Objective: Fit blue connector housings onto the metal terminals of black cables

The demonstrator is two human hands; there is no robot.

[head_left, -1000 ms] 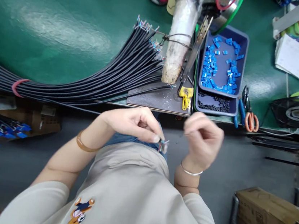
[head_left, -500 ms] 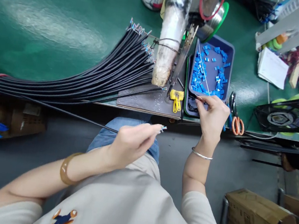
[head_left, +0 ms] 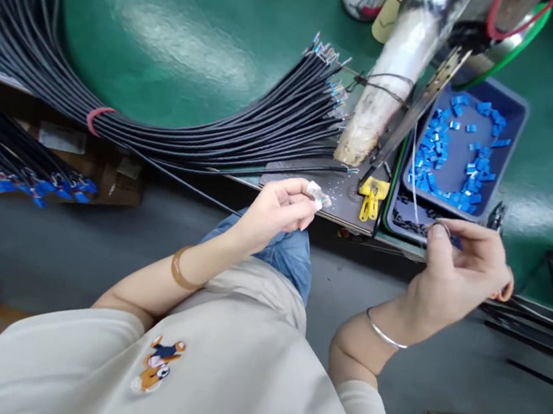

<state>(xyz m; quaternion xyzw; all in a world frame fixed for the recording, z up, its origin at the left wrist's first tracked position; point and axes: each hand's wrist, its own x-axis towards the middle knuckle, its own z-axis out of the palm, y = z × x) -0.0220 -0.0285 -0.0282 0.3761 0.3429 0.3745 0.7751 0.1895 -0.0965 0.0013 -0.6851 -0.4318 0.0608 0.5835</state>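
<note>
My left hand (head_left: 281, 209) is closed on the end of a black cable (head_left: 193, 189), which trails back to the bundle on the bench. Thin coloured wires (head_left: 326, 201) stick out past its fingertips, blurred. My right hand (head_left: 460, 273) pinches something small and dark between thumb and forefinger, too blurred to name. It is at the front edge of a lower tray (head_left: 391, 224) of small black pieces. Above that tray sits a blue-grey tray (head_left: 516, 122) scattered with small blue connectors (head_left: 435, 142).
A large bundle of black cables (head_left: 184, 138), tied with a pink band (head_left: 96, 119), lies across the green bench (head_left: 176, 40). A whitish nozzle-like tube (head_left: 373, 111) hangs near a yellow clip (head_left: 372, 197). Finished-looking cables with blue connectors (head_left: 39, 190) hang at left.
My right hand has moved back from the trays, toward my body. My left hand has turned and risen nearer the bench edge, keeping the cable. The view has shifted left.
</note>
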